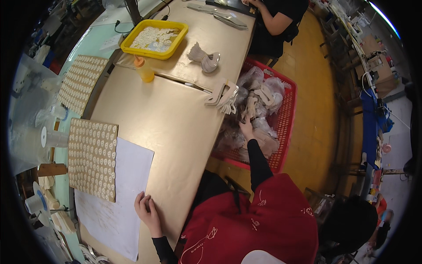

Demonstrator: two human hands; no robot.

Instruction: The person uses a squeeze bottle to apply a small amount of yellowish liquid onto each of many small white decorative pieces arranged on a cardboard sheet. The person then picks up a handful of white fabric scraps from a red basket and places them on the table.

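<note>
My left hand (148,213) lies on the gold-toned tabletop at the right edge of a white sheet (127,169). Its fingers are loosely bent and apart, with nothing in them. My right hand (246,128) reaches into a red plastic basket (288,132) beside the table. Its fingers close on a bundle of beige cut pieces (250,108); the fingertips are partly hidden. Plastic bags (274,90) and more beige pieces (263,143) fill the basket. A brown board (92,158) with rows of small cream pieces overlaps the white sheet.
Stacks of beige curved pieces (223,97) lie at the table's right edge, with another fanned stack (204,57) farther back. A yellow tray (182,37) holds small cream pieces near an orange-capped bottle (145,71). A second board (83,81) stands left. Another person (277,24) sits at the far end.
</note>
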